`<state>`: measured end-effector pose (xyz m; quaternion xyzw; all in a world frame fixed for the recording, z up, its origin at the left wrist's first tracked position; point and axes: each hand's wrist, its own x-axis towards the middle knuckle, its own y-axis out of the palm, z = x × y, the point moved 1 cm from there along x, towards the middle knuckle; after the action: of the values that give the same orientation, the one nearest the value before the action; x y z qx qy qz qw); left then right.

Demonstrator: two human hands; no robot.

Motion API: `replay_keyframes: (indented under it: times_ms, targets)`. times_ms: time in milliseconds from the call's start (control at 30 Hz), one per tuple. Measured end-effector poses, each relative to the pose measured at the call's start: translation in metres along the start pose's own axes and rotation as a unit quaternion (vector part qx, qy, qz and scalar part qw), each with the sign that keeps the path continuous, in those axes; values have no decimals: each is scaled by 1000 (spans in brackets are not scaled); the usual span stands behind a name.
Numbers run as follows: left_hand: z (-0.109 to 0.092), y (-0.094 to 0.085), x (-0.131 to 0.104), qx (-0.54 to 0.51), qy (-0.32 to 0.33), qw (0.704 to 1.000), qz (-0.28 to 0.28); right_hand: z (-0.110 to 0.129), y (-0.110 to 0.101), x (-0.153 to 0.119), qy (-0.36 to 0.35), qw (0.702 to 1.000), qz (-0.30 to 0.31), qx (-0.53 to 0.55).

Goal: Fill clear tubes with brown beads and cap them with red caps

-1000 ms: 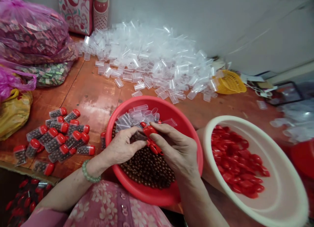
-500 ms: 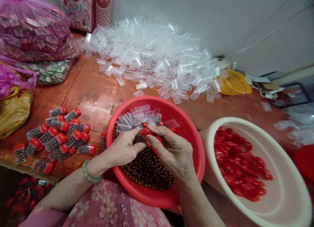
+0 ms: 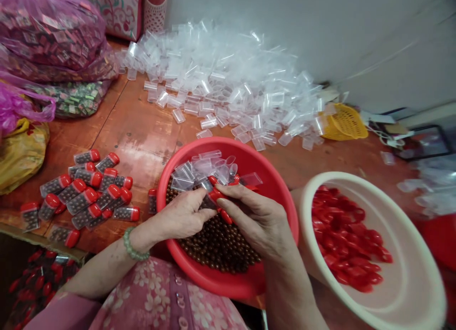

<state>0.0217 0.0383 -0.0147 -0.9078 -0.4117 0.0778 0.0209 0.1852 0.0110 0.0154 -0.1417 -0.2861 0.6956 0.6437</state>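
Pale green bead bracelet (image 3: 128,247), left wrist (image 3: 142,239); pink top (image 3: 123,292) (pale flowers (image 3: 155,299), round buttons (image 3: 181,303)); pink sleeve (image 3: 67,312).

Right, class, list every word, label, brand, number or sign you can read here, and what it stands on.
None can be read.
Small packets in the pink bag: possible print, too small to read.
Yellow bag: red marks, too unclear to read.
Held container: no lettering visible.

A small packing workshop, by the look of it; a worn reddish-brown wooden table (image 3: 142,145) bears a great heap of clear plastic tubes (image 3: 228,85) and a cluster of red-capped clear plastic containers (image 3: 81,201) filled with dark balls (image 3: 55,186); close by are a round red plastic basin (image 3: 274,178) of glossy brown balls (image 3: 221,249) and a cream plastic tub (image 3: 409,254) of red plastic caps (image 3: 356,268).
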Motion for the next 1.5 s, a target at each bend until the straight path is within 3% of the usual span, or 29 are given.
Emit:
replay_keyframes:
  times_ms: [100,200,400,567,833,1067,1200,1300,1400,1500]
  targets:
    - [0,0,-2,45,-22,999,-1,0,0,0,-13,999,21,-26]
    - [1,0,-1,24,-16,1000,-5,1,2,-3,-41,997,4,-61]
    - [-2,-1,4,-201,-63,978,10,9,18,-12,-119,964,23,-238]
    - [-5,1,3,-338,-98,936,8,8,29,-6,-204,913,-23,-352]
    - [-12,9,3,-397,-77,915,-8,10,22,-1,-275,898,-66,-338]
    - [-10,12,1,-443,-81,892,32,9,19,-5,-297,900,-79,-311]
    - [-21,14,4,-489,-138,860,-48,7,21,-7,-293,907,-94,-287]
    - [-32,21,9,-474,-173,855,-118,7,21,-9,-284,911,-111,-276]
    - [-40,28,11,-414,-148,879,-185,11,17,-9,-296,902,-141,-280]
    - [-37,31,10,-299,-100,922,-226,15,12,-8,-334,878,-164,-301]
